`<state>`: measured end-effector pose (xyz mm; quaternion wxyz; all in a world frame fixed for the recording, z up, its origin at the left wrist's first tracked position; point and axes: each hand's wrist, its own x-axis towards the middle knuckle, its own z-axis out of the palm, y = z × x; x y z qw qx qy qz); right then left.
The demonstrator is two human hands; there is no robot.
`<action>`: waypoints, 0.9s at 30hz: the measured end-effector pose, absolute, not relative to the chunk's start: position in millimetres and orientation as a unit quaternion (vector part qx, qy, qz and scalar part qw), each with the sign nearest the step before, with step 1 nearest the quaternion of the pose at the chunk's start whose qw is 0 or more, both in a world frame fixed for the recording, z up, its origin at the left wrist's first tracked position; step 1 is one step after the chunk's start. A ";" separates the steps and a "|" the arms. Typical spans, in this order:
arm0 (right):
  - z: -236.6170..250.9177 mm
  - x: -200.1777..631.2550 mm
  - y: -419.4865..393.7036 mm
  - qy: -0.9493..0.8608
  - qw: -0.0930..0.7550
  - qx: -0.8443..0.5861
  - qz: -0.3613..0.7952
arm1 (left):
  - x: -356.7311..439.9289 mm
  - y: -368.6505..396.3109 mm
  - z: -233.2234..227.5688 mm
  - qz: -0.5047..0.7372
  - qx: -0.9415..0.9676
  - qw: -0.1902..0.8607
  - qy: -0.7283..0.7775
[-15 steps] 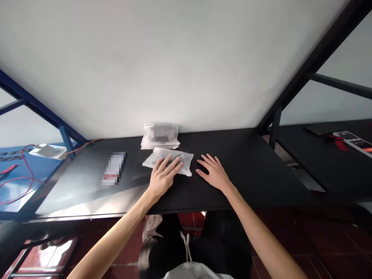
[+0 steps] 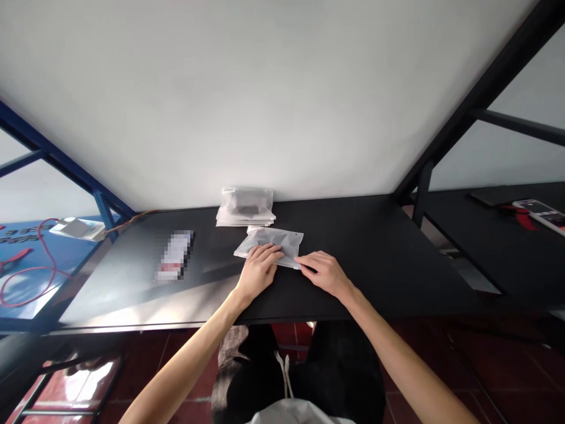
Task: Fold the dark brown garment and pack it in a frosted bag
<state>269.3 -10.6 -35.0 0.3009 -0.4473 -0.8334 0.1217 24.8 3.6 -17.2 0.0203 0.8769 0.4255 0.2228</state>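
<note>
A frosted plastic zip bag (image 2: 272, 240) with something dark inside lies flat on the black table (image 2: 375, 259). My left hand (image 2: 257, 270) presses on the bag's near left edge, fingers together, holding it down. My right hand (image 2: 325, 272) is curled, its fingertips pinching the bag's near right corner. Just behind, against the white wall, sits a small stack of similar frosted bags (image 2: 246, 207).
A small blurred flat item (image 2: 175, 254) lies left of the bag. Beyond the blue frame on the left, a blue table holds red cable (image 2: 30, 259) and a white device (image 2: 77, 228). A black post (image 2: 419, 191) separates a right table with phones (image 2: 541, 212).
My right hand left the bare tabletop and moved left onto the bag's corner, curling its fingers. The bag slid slightly right under my left hand.
</note>
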 end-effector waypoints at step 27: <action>-49.1 287.1 -5.5 -0.753 0.505 -0.405 0.115 | -30.7 9.7 -2.8 0.276 0.880 -0.146 0.357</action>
